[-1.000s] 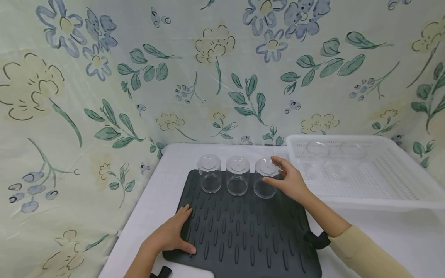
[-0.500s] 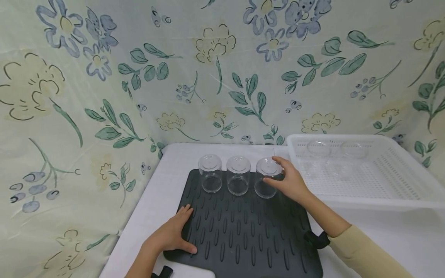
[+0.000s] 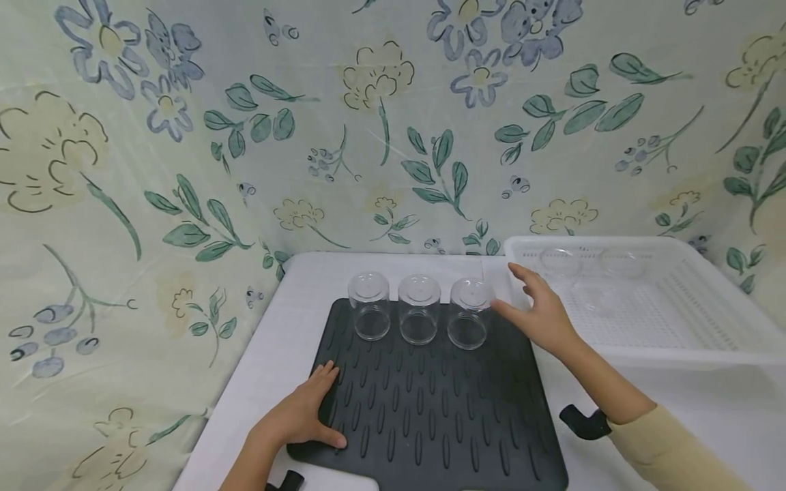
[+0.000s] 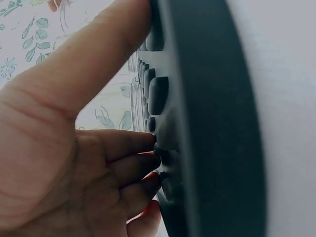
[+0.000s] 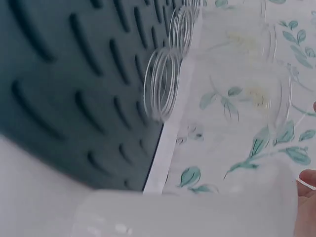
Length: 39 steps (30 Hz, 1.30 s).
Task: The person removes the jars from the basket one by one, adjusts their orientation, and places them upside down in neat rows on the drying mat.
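Note:
Three clear drinking glasses stand in a row along the far edge of a black ridged mat (image 3: 430, 409), apparently upside down: a left glass (image 3: 370, 307), a middle glass (image 3: 419, 310) and a right glass (image 3: 469, 314). My right hand (image 3: 543, 317) is just right of the right glass, thumb and fingers spread, with nothing held. In the right wrist view, a few of its fingertips (image 5: 307, 178) show at the right edge. My left hand (image 3: 303, 412) rests on the mat's left edge; its thumb (image 4: 108, 44) and fingertips touch the ridged top.
A white perforated plastic basket (image 3: 663, 358) stands right of the mat, with clear glasses (image 3: 560, 262) in its far left part. A white table (image 3: 245, 395) lies underneath. Behind it hangs a floral cloth (image 3: 393, 136). A white rounded-corner object (image 3: 338, 481) shows beneath the mat's near left corner.
My right hand has let go of the right glass and moved away to the right, towards the basket. The glasses and my left hand stay where they were.

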Tool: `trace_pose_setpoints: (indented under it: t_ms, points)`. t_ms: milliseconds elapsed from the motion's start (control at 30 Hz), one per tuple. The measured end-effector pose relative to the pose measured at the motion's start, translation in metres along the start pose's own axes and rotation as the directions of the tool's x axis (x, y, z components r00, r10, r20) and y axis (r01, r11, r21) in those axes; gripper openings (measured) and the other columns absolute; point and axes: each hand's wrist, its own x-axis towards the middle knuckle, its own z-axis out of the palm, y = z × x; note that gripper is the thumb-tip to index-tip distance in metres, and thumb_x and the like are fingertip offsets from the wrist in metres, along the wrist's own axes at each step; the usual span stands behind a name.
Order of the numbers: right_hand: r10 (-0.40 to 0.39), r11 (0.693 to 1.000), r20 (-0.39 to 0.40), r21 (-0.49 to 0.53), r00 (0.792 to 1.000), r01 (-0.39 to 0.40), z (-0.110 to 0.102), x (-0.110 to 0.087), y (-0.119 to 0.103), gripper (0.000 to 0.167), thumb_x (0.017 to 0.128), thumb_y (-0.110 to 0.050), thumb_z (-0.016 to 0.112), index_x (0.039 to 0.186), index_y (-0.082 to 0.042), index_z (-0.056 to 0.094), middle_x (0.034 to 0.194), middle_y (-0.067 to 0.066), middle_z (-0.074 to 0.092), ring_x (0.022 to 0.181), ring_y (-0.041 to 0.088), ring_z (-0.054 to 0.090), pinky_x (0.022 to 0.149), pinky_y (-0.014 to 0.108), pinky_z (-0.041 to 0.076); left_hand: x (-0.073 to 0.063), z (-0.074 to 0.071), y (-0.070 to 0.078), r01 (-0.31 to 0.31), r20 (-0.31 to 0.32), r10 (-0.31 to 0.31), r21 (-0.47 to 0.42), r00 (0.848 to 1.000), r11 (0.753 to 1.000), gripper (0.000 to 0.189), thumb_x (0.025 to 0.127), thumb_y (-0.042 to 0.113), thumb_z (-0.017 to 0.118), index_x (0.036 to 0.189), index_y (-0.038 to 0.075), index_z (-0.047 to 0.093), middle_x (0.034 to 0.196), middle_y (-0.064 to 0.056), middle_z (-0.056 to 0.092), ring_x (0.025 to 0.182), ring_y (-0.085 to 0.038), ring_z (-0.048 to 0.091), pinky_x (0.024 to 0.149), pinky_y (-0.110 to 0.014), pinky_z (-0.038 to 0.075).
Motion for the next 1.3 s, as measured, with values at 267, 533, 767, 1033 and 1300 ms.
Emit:
trace_pose_setpoints:
  t_ms: [267, 533, 767, 1033, 1300]
  points:
    - [0.039, 0.998, -0.067, -0.037, 0.997, -0.042, -0.027, 0.002, 0.021, 0.075, 0.093, -0.027, 0.068, 0.149, 0.004, 0.031, 0.148, 0.031, 0.034, 0.128, 0.054, 0.036, 0.098, 0.067, 0.036, -0.001, 0.000, 0.000, 0.002, 0.005, -0.002, 0.002, 1.000, 1.000, 0.127, 0.052, 0.048, 0.093, 0.150, -0.004, 0.032, 0.158, -0.020, 0.022, 0.145, -0.039, 0.015, 0.110, -0.061, 0.022]
    - [0.092, 0.992, -0.097, -0.080, 0.991, -0.099, -0.038, 0.008, 0.038, 0.076, 0.093, -0.028, 0.068, 0.150, 0.003, 0.029, 0.147, 0.033, 0.033, 0.125, 0.059, 0.037, 0.094, 0.068, 0.037, -0.002, -0.001, 0.000, 0.010, 0.010, -0.010, -0.005, 1.000, 1.000, 0.127, 0.052, 0.047, 0.093, 0.150, -0.003, 0.031, 0.159, -0.019, 0.021, 0.146, -0.038, 0.015, 0.111, -0.060, 0.022]
    - [0.115, 0.976, -0.127, -0.168, 0.985, -0.136, -0.049, 0.016, 0.056, 0.078, 0.090, -0.028, 0.070, 0.148, 0.006, 0.031, 0.146, 0.034, 0.032, 0.128, 0.056, 0.034, 0.096, 0.069, 0.035, -0.003, -0.002, 0.001, -0.010, 0.012, 0.010, -0.021, 1.000, 1.000, 0.126, 0.053, 0.045, 0.094, 0.150, -0.005, 0.030, 0.158, -0.022, 0.021, 0.145, -0.040, 0.015, 0.110, -0.062, 0.022]
    - [0.154, 0.969, -0.158, -0.168, 0.975, -0.180, -0.056, 0.024, 0.070, 0.084, 0.089, -0.031, 0.071, 0.149, 0.007, 0.027, 0.150, 0.034, 0.026, 0.136, 0.054, 0.024, 0.102, 0.072, 0.024, -0.004, -0.003, 0.002, -0.020, 0.014, 0.020, -0.024, 1.000, 1.000, 0.126, 0.054, 0.045, 0.093, 0.150, -0.004, 0.030, 0.158, -0.021, 0.021, 0.145, -0.041, 0.014, 0.110, -0.062, 0.022]
    - [0.252, 0.954, -0.118, -0.138, 0.961, -0.267, -0.057, 0.032, 0.078, 0.097, 0.089, -0.040, 0.071, 0.151, 0.008, 0.014, 0.152, 0.037, 0.014, 0.138, 0.057, 0.015, 0.103, 0.072, 0.020, -0.004, -0.002, 0.002, -0.013, 0.013, 0.013, -0.030, 1.000, 0.999, 0.125, 0.054, 0.045, 0.093, 0.150, -0.004, 0.030, 0.158, -0.021, 0.020, 0.145, -0.040, 0.014, 0.110, -0.062, 0.021]
